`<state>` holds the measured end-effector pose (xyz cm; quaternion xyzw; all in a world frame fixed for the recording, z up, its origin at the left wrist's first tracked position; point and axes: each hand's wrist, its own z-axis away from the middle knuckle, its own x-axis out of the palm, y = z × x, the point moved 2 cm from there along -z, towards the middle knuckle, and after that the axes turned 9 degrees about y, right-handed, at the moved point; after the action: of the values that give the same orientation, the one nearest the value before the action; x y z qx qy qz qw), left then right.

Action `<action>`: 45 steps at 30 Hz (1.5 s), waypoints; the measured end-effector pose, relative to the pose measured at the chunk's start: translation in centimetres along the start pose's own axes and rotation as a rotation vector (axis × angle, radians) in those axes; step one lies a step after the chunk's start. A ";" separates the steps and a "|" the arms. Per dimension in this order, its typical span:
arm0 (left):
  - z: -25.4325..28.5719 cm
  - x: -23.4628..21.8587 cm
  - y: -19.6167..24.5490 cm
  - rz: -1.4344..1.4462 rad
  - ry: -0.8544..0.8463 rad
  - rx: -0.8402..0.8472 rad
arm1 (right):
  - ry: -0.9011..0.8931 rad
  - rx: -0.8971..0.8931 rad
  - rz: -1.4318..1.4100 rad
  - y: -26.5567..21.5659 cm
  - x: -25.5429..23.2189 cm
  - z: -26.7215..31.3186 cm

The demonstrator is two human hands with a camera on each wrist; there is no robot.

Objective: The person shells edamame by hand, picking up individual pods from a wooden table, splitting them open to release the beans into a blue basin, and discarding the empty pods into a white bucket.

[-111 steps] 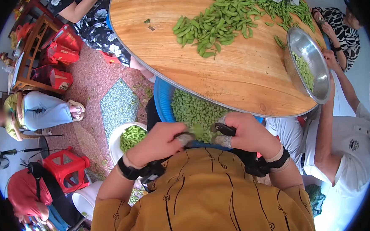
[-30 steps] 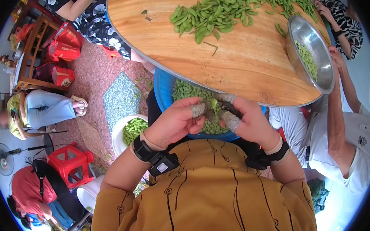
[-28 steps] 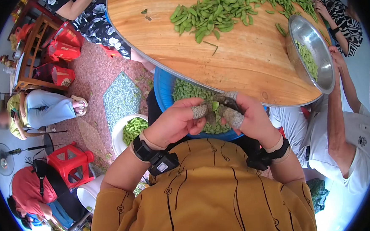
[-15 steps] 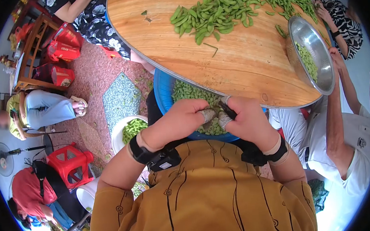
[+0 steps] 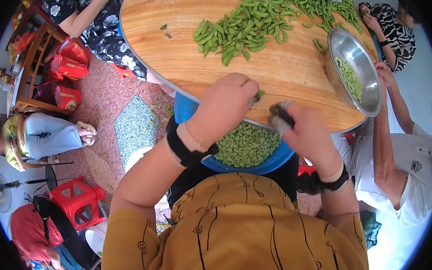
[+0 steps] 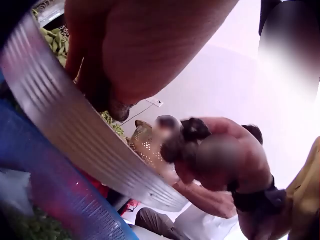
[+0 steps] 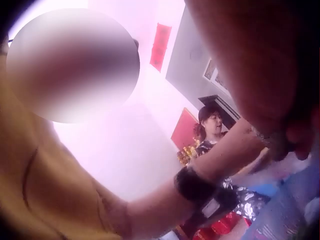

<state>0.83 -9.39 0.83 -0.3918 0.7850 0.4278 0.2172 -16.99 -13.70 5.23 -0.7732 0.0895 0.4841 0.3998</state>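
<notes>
Over the table's near edge, my left hand (image 5: 224, 105) is raised with bent fingers, pinching a small green piece (image 5: 260, 93), likely a pod, at its fingertips. To its right and slightly lower is my right hand (image 5: 307, 132), apart from it, with grey wraps and dark coverings on bent fingers; whether it holds anything is unclear. Below both, a blue basin (image 5: 272, 167) contains shelled green beans (image 5: 249, 145). Green pods (image 5: 246, 26) lie heaped on the wooden table (image 5: 181, 53). In the left wrist view, the right hand (image 6: 225, 155) has dark, curled fingers.
A perforated metal bowl (image 5: 334, 63) with beans tilts at the table's right edge, beside a person in a white shirt (image 5: 401, 168). Other people sit around. A red stool (image 5: 76, 195) and white buckets, one (image 5: 96, 236) beside the stool, stand at the left.
My left hand has risen from above the basin to over the table's edge. My right hand has shifted right and apart from it, and more of the basin's beans show.
</notes>
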 end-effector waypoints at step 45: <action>6.5 -2.8 3.3 0.590 -0.088 -0.659 | -0.292 0.213 -0.722 -1.0 2.8 1.8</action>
<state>-0.15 -1.63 0.87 -0.1805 0.6749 0.7153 -0.0175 -16.26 -11.07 3.07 -0.6323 -0.1958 0.4052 0.6306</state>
